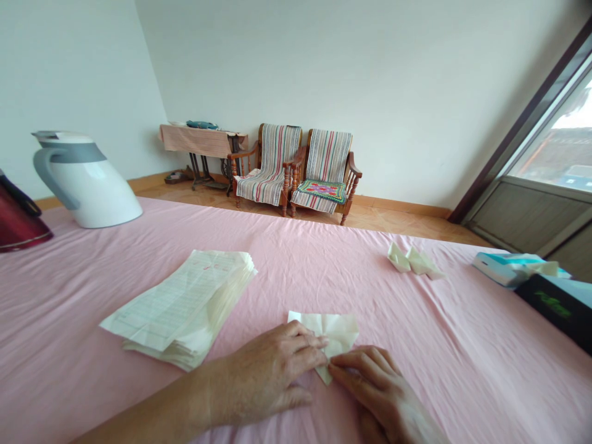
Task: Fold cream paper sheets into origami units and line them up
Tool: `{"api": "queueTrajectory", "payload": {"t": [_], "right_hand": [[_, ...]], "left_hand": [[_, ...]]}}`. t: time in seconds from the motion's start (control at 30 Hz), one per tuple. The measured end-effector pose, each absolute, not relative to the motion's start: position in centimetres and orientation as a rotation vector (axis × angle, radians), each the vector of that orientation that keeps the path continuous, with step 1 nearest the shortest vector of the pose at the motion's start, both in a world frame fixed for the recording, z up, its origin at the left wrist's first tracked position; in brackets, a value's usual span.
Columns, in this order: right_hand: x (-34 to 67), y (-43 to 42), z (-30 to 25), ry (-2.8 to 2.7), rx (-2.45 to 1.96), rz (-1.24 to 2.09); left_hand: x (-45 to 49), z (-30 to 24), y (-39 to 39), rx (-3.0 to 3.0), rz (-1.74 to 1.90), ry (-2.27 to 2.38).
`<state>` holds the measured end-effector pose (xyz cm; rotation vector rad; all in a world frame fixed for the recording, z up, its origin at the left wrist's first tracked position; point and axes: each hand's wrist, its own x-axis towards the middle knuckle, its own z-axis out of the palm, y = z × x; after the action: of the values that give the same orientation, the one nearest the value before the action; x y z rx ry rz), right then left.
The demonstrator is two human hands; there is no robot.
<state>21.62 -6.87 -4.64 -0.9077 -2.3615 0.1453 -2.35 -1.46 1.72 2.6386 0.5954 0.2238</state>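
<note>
A small cream sheet of paper [333, 330], partly folded, lies on the pink cloth near the front edge. My left hand [272, 376] lies over its left part, fingers stretched out and pressed flat on it. My right hand [379, 388] pinches the paper's near corner between fingertips. To the left sits a thick stack of lined paper sheets [185, 305]. Two small folded paper pieces [414, 260] rest farther away on the right.
A white jug [87, 179] and a dark red vessel [18, 216] stand at the far left of the pink-covered table [300, 259]. A tissue box [513, 266] and a black box [557, 308] sit at the right. Two striped armchairs [296, 172] and a side table stand by the wall.
</note>
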Motion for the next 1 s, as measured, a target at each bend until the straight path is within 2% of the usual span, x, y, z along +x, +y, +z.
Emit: {"api": "queueTrajectory", "payload": {"t": [0.43, 0.87, 1.0], "right_hand": [[21.34, -6.83, -5.48, -2.376, -0.923, -0.072], [21.32, -6.92, -4.99, -2.437, -0.906, -0.139], [22.02, -6.85, -5.02, -2.44, -0.834, -0.062]], "left_hand": [[-2.31, 1.54, -1.48, 2.649, 0.238, 0.582], [-2.18, 1.93, -1.37, 2.645, 0.189, 0.595], [-2.22, 1.78, -1.39, 2.639, 0.209, 0.593]]}}
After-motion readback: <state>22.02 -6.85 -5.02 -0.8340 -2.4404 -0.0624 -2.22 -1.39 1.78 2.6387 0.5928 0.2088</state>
